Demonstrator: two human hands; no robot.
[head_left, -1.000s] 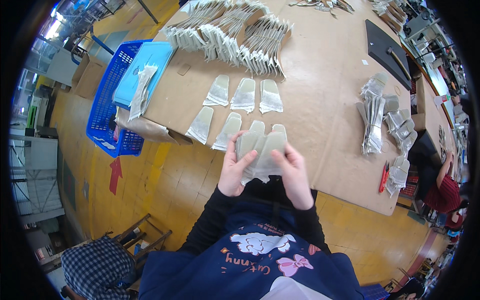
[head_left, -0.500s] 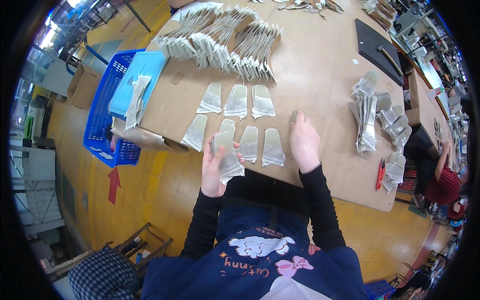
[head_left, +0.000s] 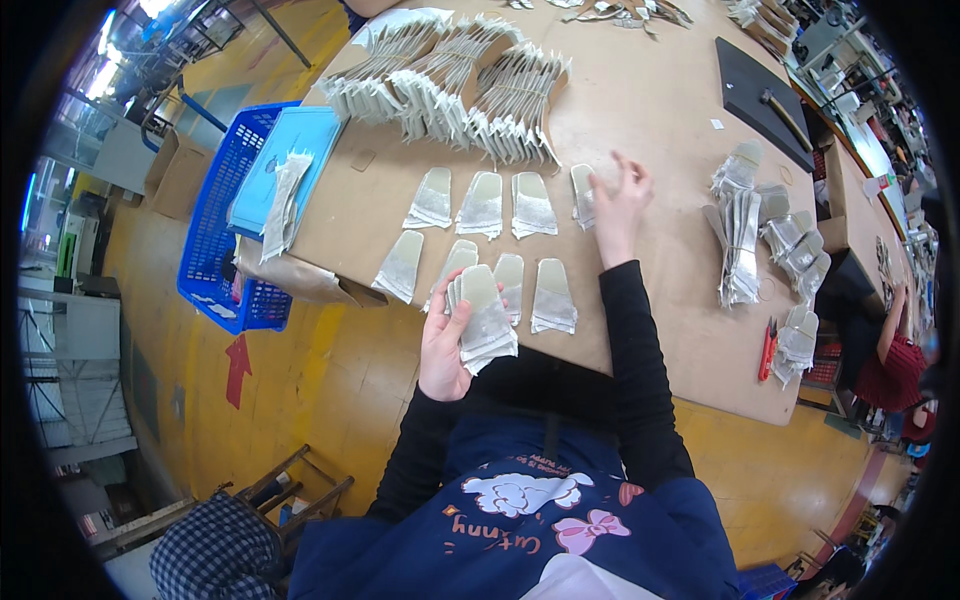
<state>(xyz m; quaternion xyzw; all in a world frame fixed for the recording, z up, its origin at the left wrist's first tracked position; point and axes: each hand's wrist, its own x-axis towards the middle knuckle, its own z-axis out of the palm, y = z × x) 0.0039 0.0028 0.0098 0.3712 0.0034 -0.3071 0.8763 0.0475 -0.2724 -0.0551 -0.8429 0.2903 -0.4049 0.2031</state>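
My left hand (head_left: 444, 345) grips a small stack of flat grey tongue-shaped pieces (head_left: 482, 318) at the table's near edge. My right hand (head_left: 618, 203) reaches forward over the brown table (head_left: 650, 110), fingers spread, touching a grey piece (head_left: 582, 195) at the right end of the far row. Two rows of the same pieces lie flat in front of me: a far row (head_left: 482, 203) and a near row (head_left: 552, 295).
Long fanned stacks of grey pieces (head_left: 450, 90) lie further back. More piles (head_left: 745, 235) sit at the right. A blue basket (head_left: 235, 215) with a blue board stands left of the table. A black mat with a hammer (head_left: 765, 90) lies far right. Another person (head_left: 885, 350) sits at the right.
My right hand moved from the near row forward to the far row's right end, where a new piece now lies. My left hand kept holding the stack.
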